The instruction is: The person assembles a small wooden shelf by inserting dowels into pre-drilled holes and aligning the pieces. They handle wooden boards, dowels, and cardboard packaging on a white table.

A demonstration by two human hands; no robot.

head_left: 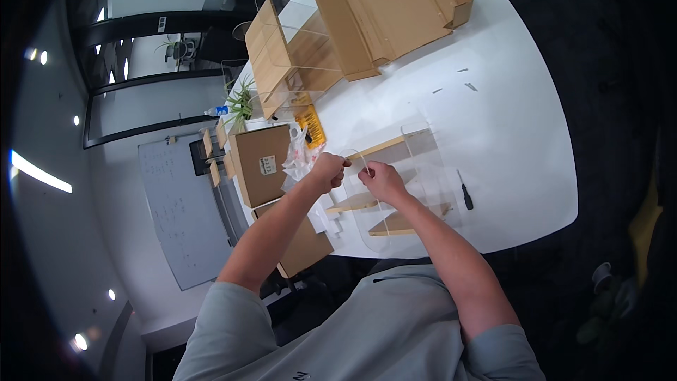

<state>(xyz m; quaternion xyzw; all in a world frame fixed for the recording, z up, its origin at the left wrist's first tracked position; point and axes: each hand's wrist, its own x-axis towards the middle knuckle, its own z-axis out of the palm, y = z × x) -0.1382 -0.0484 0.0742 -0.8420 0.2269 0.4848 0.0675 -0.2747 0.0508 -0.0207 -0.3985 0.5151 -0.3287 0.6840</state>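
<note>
On the white table in front of me stands a small shelf with clear plastic side panels and light wooden boards. My left hand is closed at the upper left of the shelf, by the end of its far board. Close beside it, my right hand has its fingers pinched together at the near clear panel's edge. Whatever lies between the fingers of either hand is too small or hidden to make out. To the right of the shelf lies a black-handled screwdriver.
A larger wood-and-clear-plastic shelf and an opened cardboard box occupy the far side. Brown boxes, a plastic bag, a yellow tool case and a plant stand left. Small metal pieces lie beyond the shelf.
</note>
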